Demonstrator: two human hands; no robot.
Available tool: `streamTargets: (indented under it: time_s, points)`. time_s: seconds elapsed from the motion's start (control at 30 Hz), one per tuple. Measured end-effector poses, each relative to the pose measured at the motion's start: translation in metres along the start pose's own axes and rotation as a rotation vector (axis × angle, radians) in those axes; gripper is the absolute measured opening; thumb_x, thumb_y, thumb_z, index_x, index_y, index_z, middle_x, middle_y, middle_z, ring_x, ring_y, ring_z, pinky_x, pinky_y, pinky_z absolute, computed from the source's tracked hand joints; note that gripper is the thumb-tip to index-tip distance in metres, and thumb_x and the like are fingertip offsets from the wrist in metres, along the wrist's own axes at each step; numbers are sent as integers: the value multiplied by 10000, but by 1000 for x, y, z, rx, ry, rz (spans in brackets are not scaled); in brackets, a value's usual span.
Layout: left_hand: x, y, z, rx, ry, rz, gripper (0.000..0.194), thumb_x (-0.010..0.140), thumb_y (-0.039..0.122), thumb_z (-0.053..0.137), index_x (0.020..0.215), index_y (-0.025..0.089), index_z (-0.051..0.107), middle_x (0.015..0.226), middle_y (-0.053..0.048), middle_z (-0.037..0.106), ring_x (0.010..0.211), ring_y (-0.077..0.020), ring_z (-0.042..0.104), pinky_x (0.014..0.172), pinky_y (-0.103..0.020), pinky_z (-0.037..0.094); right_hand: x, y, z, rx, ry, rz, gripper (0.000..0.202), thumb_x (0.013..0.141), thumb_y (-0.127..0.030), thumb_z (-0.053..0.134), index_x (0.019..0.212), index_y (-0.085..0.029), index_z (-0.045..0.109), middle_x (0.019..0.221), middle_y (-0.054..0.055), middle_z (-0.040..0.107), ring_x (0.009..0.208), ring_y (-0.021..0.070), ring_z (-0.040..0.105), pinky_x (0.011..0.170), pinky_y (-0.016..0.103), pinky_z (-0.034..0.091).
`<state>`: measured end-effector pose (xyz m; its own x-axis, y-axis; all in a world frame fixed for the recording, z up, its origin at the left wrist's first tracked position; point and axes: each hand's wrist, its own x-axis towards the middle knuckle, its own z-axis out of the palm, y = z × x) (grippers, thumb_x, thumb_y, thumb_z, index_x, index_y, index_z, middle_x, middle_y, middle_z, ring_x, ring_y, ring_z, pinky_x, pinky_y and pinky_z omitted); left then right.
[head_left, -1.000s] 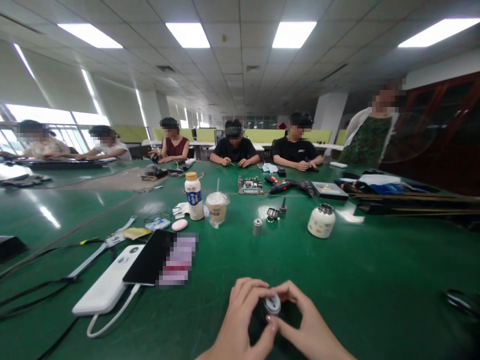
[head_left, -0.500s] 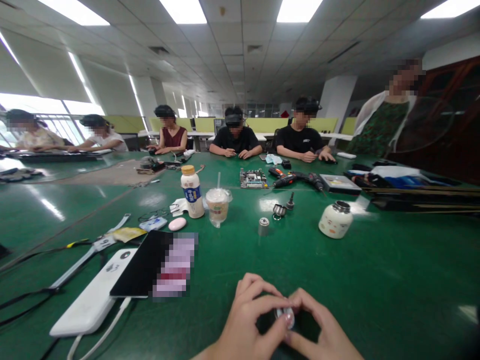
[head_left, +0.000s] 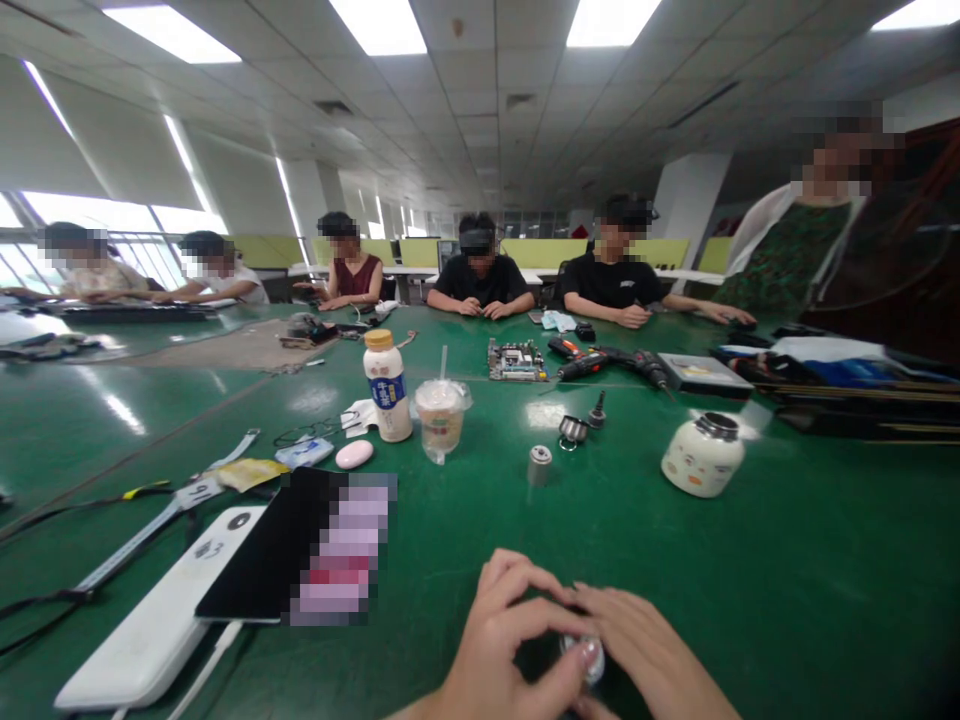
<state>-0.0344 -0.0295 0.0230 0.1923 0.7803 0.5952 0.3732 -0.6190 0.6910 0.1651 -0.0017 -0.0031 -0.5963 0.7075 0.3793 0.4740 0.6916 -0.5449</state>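
Near the bottom centre of the view, my left hand (head_left: 504, 640) is curled, its thumb and fingers pinching a small round silvery part (head_left: 583, 659). My right hand (head_left: 643, 640) lies against the other side of that part, its fingers reaching over to my left fingertips and its thumb low beside it. The part's underside is hidden by the hands. Beyond them on the green table (head_left: 465, 520) stand a small metal cylinder (head_left: 539, 465), a round metal piece with a ring (head_left: 572, 431) and a dark pointed metal piece (head_left: 597, 410).
A cream jar (head_left: 702, 455) stands to the right. A bottle (head_left: 388, 390), a lidded cup (head_left: 441, 420), a tablet (head_left: 262, 550) and a white power bank (head_left: 161, 610) are left. Farther back lie a circuit board (head_left: 517, 360) and power drills (head_left: 607, 362); several people sit across.
My right hand has flattened, its fingers now stretched over towards my left fingertips. The view has shifted slightly, and a seated person's arm at the back right reaches farther out.
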Motion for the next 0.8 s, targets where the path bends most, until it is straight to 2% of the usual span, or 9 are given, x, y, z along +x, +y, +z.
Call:
streamTargets:
  time_s: [0.1, 0.2, 0.33, 0.5, 0.6, 0.7, 0.8]
  points:
    - [3, -6, -7, 82, 56, 18, 148, 846, 203, 704, 965, 251, 778, 950, -64, 694, 938, -230, 565, 853, -380, 468, -1, 6, -1, -131, -29, -72, 442, 784, -387, 758, 1211, -291, 696, 1251, 88, 689, 1098, 370, 674, 943, 498, 553]
    - [7, -19, -14, 317, 120, -72, 181, 873, 245, 699, 1008, 337, 776, 978, -51, 677, 974, -259, 528, 872, -435, 432, 0, 4, -2, -162, 20, -113, 466, 770, -414, 773, 1213, -294, 697, 1232, 81, 696, 1057, 368, 697, 895, 471, 589]
    - [10, -35, -16, 594, 2, -272, 202, 824, 290, 759, 962, 436, 777, 1060, -52, 645, 1011, -303, 506, 814, -447, 416, 2, 0, -4, -177, 62, -134, 462, 721, -390, 816, 1165, -298, 726, 1210, 74, 707, 1019, 361, 716, 849, 429, 616]
    - [9, -40, -13, 657, -71, -300, 214, 844, 317, 733, 976, 484, 757, 1115, -53, 616, 1045, -322, 493, 799, -450, 418, 5, 0, -5, -214, 77, -171, 453, 727, -415, 811, 1150, -274, 733, 1190, 81, 718, 996, 349, 728, 827, 394, 623]
    - [10, -38, -14, 594, -6, -261, 216, 839, 292, 739, 973, 459, 767, 1086, -54, 620, 1035, -316, 492, 822, -470, 431, 5, 3, -5, -233, 31, -151, 425, 756, -446, 780, 1135, -261, 735, 1214, 83, 707, 1044, 334, 711, 883, 381, 600]
    - [7, -34, -15, 465, 115, -102, 216, 860, 238, 714, 1013, 380, 766, 1072, -57, 616, 1041, -293, 479, 880, -475, 440, 4, 6, -4, -297, -37, -167, 421, 792, -446, 742, 1137, -206, 725, 1252, 105, 686, 1093, 325, 689, 915, 379, 582]
    - [1, -28, -15, 371, 91, 67, 217, 865, 215, 703, 1041, 337, 740, 1081, -54, 618, 1063, -278, 471, 904, -451, 449, 4, 9, -3, -367, -72, -214, 381, 826, -421, 704, 1106, -163, 721, 1250, 127, 689, 1095, 310, 689, 912, 366, 581]
